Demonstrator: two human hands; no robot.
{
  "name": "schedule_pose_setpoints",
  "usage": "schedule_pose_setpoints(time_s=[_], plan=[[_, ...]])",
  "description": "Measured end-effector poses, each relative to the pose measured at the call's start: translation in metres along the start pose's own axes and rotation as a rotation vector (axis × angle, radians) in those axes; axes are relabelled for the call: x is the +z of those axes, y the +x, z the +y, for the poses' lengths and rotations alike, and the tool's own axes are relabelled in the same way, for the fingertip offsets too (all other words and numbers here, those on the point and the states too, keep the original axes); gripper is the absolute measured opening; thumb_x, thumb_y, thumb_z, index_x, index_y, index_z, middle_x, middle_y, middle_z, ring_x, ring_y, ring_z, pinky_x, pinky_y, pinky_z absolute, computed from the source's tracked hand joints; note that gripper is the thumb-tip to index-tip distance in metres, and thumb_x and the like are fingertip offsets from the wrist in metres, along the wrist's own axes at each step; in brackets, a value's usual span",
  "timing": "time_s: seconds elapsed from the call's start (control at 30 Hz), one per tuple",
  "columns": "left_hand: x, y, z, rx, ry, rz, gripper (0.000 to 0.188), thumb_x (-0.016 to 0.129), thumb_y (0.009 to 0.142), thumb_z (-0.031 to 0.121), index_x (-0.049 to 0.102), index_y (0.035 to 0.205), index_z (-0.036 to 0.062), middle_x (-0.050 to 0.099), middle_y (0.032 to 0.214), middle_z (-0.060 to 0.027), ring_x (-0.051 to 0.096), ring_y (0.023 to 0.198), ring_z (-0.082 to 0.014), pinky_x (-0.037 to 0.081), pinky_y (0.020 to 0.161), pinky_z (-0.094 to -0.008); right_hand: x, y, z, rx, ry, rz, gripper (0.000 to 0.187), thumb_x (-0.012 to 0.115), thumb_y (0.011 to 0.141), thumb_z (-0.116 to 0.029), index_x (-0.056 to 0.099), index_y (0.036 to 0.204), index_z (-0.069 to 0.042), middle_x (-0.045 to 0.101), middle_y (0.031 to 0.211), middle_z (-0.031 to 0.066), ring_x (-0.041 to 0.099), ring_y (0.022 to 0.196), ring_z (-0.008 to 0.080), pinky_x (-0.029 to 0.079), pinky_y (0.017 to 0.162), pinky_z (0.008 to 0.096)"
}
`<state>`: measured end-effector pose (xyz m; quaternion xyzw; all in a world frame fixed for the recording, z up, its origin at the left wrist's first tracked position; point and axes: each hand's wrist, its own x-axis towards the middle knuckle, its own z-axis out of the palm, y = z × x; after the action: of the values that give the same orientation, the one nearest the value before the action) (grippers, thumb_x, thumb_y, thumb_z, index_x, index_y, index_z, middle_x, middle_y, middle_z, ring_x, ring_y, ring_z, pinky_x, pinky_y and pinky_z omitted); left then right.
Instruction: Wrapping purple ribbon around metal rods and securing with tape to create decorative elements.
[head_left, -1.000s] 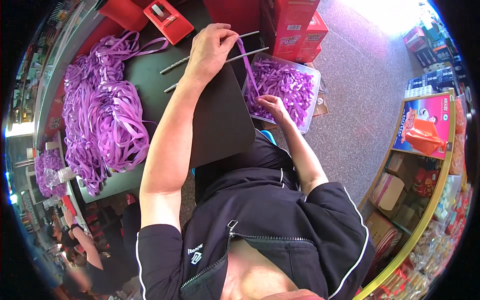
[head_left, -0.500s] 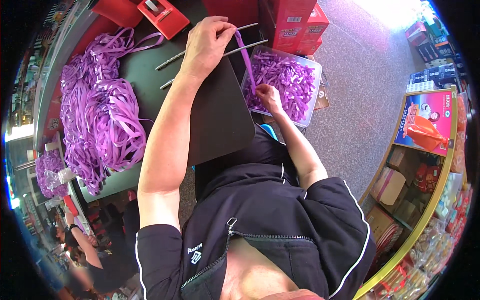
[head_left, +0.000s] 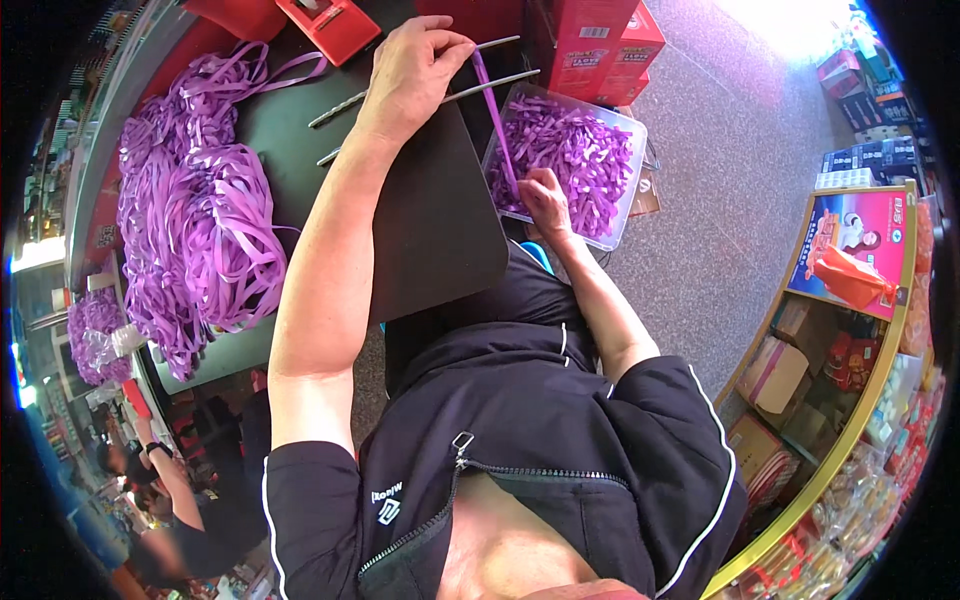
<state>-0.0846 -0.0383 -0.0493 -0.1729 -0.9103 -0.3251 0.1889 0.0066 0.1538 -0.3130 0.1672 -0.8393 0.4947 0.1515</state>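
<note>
A narrow purple ribbon (head_left: 493, 115) runs taut between my two hands. Over the far edge of the dark table, my left hand (head_left: 415, 80) pinches its upper end beside the tips of two thin metal rods (head_left: 512, 79). Lower and to the right, my right hand (head_left: 545, 203) closes on the other end, above the rim of a clear plastic bin (head_left: 632, 150). Many short purple ribbon pieces (head_left: 570, 160) fill that bin. A large heap of long purple ribbon loops (head_left: 225, 235) lies left of my left forearm. My left hand hides part of the rods.
The dark tabletop (head_left: 430, 235) carries a red tape dispenser (head_left: 335, 28) at the back. Red boxes (head_left: 600, 50) stand behind the bin. On the right is a gold-edged shelf unit (head_left: 840, 420) with packages. Another person's arm (head_left: 172, 480) shows at lower left.
My right hand has moved slightly right and down, drawing the ribbon along. My left hand keeps its pinch near the rods. The whole view has shifted a little.
</note>
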Motion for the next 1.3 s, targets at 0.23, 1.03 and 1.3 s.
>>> schedule_pose_setpoints(time_s=[0.23,1.03,1.3], plan=[[-0.003,0.007,-0.007,-0.04,0.191,-0.108,0.026,0.059,0.082,0.032,0.068,0.097,0.0132,0.047,0.128,-0.0158,0.04,0.122,-0.0338,0.031,0.1,-0.0389,-0.029,-0.038,-0.013,0.042,0.21,-0.143,0.016,0.065,0.079,-0.013,0.064,0.093,-0.005,0.055,0.091,0.011,0.055,0.087,0.0252,0.045,0.075,0.0335],[0.006,0.004,-0.007,-0.159,0.099,-0.063,0.021,0.057,0.078,0.036,0.071,0.087,0.0231,0.047,0.13,-0.0079,0.028,0.128,-0.0374,0.018,0.103,-0.0496,-0.185,-0.025,-0.241,-0.334,0.036,-0.294,0.02,0.074,0.065,-0.011,0.064,0.08,-0.004,0.065,0.078,0.0052,0.054,0.068,0.0206,0.044,0.064,0.0308],[0.002,0.004,-0.001,-0.152,0.135,-0.045,0.02,0.058,0.078,0.035,0.071,0.087,0.0228,0.055,0.117,-0.0059,0.031,0.125,-0.038,0.021,0.102,-0.0491,-0.177,-0.046,-0.241,-0.104,-0.107,-0.253,0.032,0.07,0.07,-0.006,0.062,0.1,-0.001,0.067,0.078,0.0029,0.056,0.065,0.0186,0.044,0.066,0.03]])
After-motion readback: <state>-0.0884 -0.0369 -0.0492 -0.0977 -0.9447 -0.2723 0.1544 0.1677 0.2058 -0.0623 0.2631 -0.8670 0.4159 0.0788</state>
